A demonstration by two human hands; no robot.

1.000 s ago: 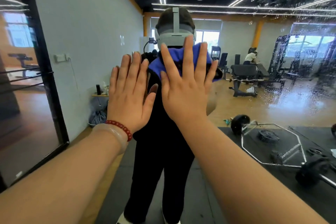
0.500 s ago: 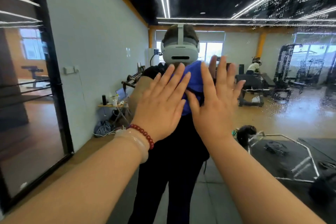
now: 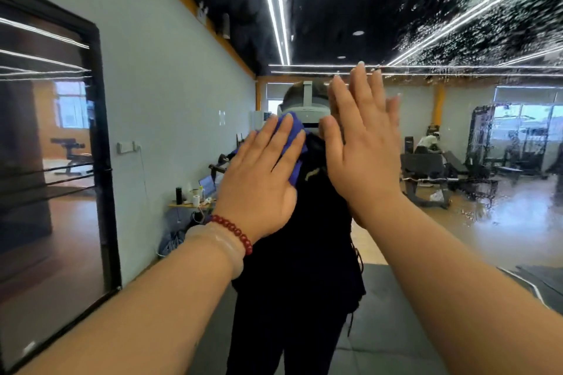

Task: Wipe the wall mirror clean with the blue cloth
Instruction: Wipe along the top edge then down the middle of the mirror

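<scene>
The wall mirror (image 3: 457, 179) fills the view in front of me, and its upper right is covered in water droplets and streaks (image 3: 475, 9). My left hand (image 3: 262, 173), with a red bead bracelet on the wrist, presses the blue cloth (image 3: 294, 134) flat against the glass with straight fingers. Only the cloth's upper and right edges show past the fingers. My right hand (image 3: 362, 143) lies flat beside it, slightly higher, fingers straight and pointing up, with no cloth visible under it.
My own reflection in black clothes and a white headset (image 3: 304, 106) stands behind the hands. A black-framed glass panel (image 3: 100, 161) is at the left. The mirror reflects gym benches and machines (image 3: 432, 170) at the right and a small side table (image 3: 192, 204).
The blue cloth has gone from under my right hand to under my left hand. My right hand has shifted right and up, away from the cloth. The view has tilted upward.
</scene>
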